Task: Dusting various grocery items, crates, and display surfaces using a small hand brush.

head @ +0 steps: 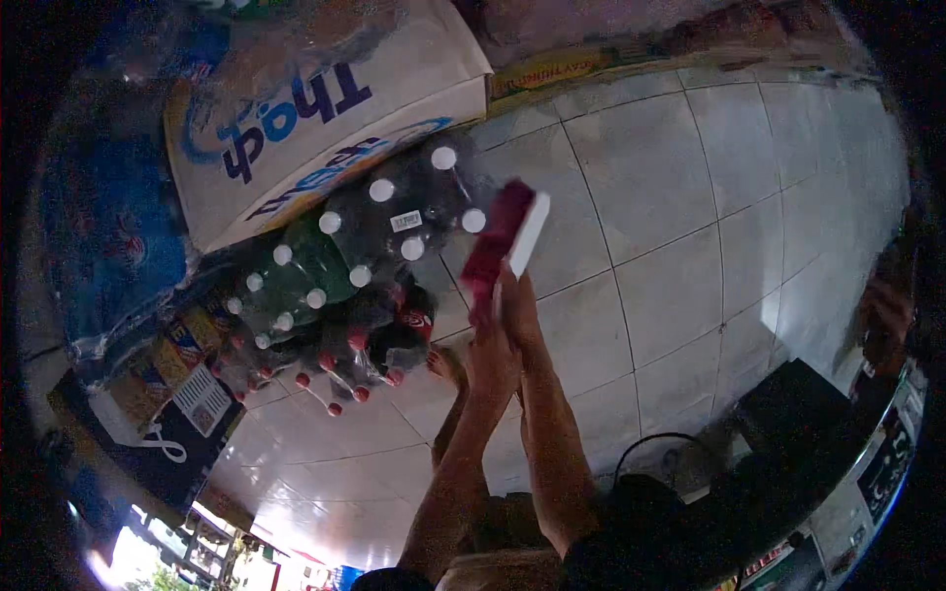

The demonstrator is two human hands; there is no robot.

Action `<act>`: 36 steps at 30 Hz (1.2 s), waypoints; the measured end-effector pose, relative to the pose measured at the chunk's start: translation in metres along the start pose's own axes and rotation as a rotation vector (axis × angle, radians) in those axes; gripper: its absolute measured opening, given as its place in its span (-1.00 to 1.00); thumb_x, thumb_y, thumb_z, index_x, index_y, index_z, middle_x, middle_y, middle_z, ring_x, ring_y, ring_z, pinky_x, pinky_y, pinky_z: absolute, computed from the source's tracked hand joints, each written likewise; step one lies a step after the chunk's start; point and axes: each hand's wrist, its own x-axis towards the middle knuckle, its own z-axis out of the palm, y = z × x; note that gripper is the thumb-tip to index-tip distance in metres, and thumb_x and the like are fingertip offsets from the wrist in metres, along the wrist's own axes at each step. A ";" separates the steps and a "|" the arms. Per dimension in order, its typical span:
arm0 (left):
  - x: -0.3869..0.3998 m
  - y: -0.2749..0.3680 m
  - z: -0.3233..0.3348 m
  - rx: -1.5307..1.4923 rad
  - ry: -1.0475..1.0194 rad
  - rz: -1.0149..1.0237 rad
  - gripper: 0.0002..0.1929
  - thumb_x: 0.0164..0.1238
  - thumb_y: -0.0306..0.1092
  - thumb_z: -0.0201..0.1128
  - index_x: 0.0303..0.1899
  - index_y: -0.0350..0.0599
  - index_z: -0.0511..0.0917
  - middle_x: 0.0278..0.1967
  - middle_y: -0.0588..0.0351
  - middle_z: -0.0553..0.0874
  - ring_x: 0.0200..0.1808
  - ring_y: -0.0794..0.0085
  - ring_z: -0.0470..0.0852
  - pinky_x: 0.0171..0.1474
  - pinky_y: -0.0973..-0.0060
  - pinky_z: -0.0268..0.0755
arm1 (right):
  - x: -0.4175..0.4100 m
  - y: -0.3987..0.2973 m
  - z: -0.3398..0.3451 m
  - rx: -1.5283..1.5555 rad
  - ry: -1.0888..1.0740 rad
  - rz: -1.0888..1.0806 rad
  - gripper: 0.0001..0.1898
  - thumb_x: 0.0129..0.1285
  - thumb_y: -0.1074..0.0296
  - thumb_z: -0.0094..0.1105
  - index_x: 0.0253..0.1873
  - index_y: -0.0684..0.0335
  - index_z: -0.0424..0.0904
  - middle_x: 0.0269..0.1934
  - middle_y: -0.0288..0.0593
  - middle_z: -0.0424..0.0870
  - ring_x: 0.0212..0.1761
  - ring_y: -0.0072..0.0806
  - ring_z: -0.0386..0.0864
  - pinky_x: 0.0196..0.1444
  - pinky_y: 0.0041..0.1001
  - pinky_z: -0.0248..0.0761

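Note:
Both my hands are out in front of me over the tiled floor. My left hand [494, 362] grips the lower end of a dark red, blurred item [497, 244] that looks like cloth. Right beside it, my right hand [517, 295] is closed around the base of a flat white block-like object [529, 235]. The white piece lies along the right side of the red one; whether they are joined I cannot tell. Fingers are partly hidden by blur. Just left stand shrink-wrapped bottles with white caps [381, 190] and dark bottles with red caps [358, 338].
A large white printed carton [310, 111] stands behind the bottles, with blue plastic-wrapped packs [126, 229] to its left. A dark box with a white strap [159, 436] is at lower left. A bare foot [446, 365] rests on the floor tiles [665, 244]. A black cable [658, 437] curves at lower right.

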 end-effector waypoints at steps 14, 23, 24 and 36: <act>-0.022 -0.078 -0.018 0.549 -0.028 0.096 -0.54 0.09 -0.37 -0.01 0.08 -0.19 0.21 -0.03 -0.20 0.36 -0.03 0.09 0.37 -0.04 0.32 0.21 | 0.052 0.168 -0.047 -1.194 0.199 -0.740 -0.72 0.05 0.15 -0.02 -0.26 0.24 0.36 -0.52 -0.16 0.42 -0.47 -0.32 0.37 -0.32 -0.33 0.25; 0.002 0.014 -0.067 0.744 -0.094 -0.197 -0.54 0.18 -0.16 -0.05 0.03 -0.29 0.23 -0.21 -0.28 0.46 -0.23 0.04 0.50 -0.42 0.24 0.37 | 0.019 0.085 0.000 -0.589 0.034 -0.408 -0.66 0.08 0.12 -0.02 -0.13 0.23 0.30 -0.39 -0.11 0.44 -0.34 -0.28 0.38 -0.24 -0.32 0.26; 0.001 0.032 -0.056 0.825 -0.059 -0.215 -0.56 0.21 -0.13 -0.08 0.03 -0.24 0.25 -0.18 -0.21 0.47 -0.22 0.09 0.49 -0.27 0.29 0.34 | 0.020 0.068 0.002 -0.518 0.018 -0.384 -0.65 0.09 0.12 -0.02 -0.12 0.23 0.29 -0.38 -0.11 0.44 -0.33 -0.28 0.39 -0.23 -0.31 0.27; -0.046 0.021 -0.005 0.843 0.031 0.208 -0.55 0.21 -0.23 -0.07 0.10 -0.20 0.15 -0.02 -0.15 0.36 -0.02 0.16 0.38 0.11 0.36 0.08 | -0.030 -0.077 0.029 0.241 -0.260 -0.008 -0.55 0.13 0.09 -0.02 0.06 0.21 0.21 -0.21 -0.06 0.47 -0.16 -0.22 0.41 -0.12 -0.30 0.29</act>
